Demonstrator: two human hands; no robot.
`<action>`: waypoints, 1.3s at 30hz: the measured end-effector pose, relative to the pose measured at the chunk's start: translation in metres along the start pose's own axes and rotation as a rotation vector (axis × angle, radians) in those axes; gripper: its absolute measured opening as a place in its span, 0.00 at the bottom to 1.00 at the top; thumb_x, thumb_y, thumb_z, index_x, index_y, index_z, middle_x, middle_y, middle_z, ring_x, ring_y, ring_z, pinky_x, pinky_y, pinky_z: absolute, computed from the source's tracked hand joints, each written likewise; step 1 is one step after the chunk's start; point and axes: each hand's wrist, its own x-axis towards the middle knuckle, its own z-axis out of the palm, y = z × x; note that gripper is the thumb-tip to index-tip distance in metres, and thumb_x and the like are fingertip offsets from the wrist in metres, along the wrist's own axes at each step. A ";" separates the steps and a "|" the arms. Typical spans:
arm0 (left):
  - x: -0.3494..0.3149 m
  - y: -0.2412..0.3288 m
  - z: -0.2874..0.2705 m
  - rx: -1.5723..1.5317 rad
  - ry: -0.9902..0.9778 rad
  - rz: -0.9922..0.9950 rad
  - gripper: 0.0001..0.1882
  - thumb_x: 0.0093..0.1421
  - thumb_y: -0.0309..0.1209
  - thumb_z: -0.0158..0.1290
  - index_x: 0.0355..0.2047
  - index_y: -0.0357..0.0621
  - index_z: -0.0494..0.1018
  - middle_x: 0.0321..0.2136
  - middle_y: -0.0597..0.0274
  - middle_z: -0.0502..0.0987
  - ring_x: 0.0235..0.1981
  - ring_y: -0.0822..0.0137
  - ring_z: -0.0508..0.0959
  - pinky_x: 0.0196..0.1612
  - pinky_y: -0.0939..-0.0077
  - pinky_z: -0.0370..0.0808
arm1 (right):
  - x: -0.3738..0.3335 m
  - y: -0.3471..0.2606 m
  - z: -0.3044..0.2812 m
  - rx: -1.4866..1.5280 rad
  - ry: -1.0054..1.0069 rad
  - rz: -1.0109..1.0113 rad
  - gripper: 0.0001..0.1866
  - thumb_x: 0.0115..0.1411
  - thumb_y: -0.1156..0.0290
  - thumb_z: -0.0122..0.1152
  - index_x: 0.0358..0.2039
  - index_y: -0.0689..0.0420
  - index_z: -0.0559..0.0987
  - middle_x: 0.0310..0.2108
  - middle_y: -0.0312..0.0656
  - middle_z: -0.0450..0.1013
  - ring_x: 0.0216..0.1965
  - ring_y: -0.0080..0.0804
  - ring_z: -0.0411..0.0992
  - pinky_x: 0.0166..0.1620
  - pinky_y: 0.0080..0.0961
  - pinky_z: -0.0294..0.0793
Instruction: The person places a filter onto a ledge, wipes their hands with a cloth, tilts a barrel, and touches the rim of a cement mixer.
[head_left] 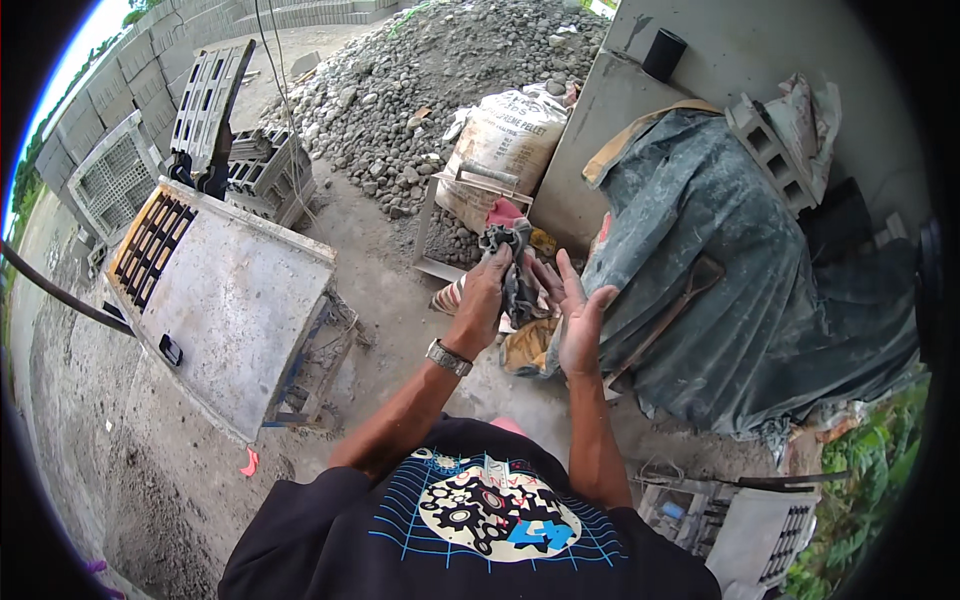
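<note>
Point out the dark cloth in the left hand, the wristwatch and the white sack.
Dark cloth [518,290]: head view, folds right of the left hand [484,296].
Wristwatch [450,358]: head view, on its band.
White sack [503,148]: head view, on its front.

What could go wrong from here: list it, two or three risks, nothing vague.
1. The left hand grips the dark crumpled cloth while the right hand is open, so the cloth might drop if the left loosens.
2. The wooden-handled tool lies against the dark tarp; it could slide if the tarp moved.
3. The small black object lies near the edge of the pale table; a bump might knock it off.
</note>
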 end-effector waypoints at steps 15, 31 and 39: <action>-0.002 -0.024 0.031 -0.124 -0.058 -0.157 0.21 0.70 0.42 0.38 0.52 0.39 0.67 0.39 0.60 0.76 0.38 0.68 0.78 0.44 0.73 0.77 | -0.018 0.024 -0.032 -0.748 -0.082 -0.221 0.40 0.65 0.43 0.42 0.65 0.62 0.53 0.67 0.52 0.49 0.67 0.35 0.46 0.66 0.32 0.45; -0.033 -0.057 0.015 0.439 0.104 -0.222 0.19 0.68 0.42 0.43 0.36 0.37 0.76 0.26 0.69 0.76 0.26 0.80 0.71 0.29 0.84 0.68 | -0.014 0.036 -0.099 -0.439 -0.098 0.047 0.26 0.54 0.75 0.62 0.54 0.63 0.70 0.45 0.40 0.75 0.46 0.24 0.72 0.49 0.21 0.71; -0.018 -0.074 0.012 0.775 0.053 0.035 0.27 0.70 0.46 0.33 0.45 0.33 0.70 0.41 0.60 0.75 0.42 0.68 0.72 0.46 0.72 0.67 | -0.031 0.104 -0.100 0.169 0.115 0.151 0.35 0.65 0.48 0.49 0.64 0.57 0.56 0.48 0.37 0.71 0.47 0.26 0.71 0.50 0.25 0.70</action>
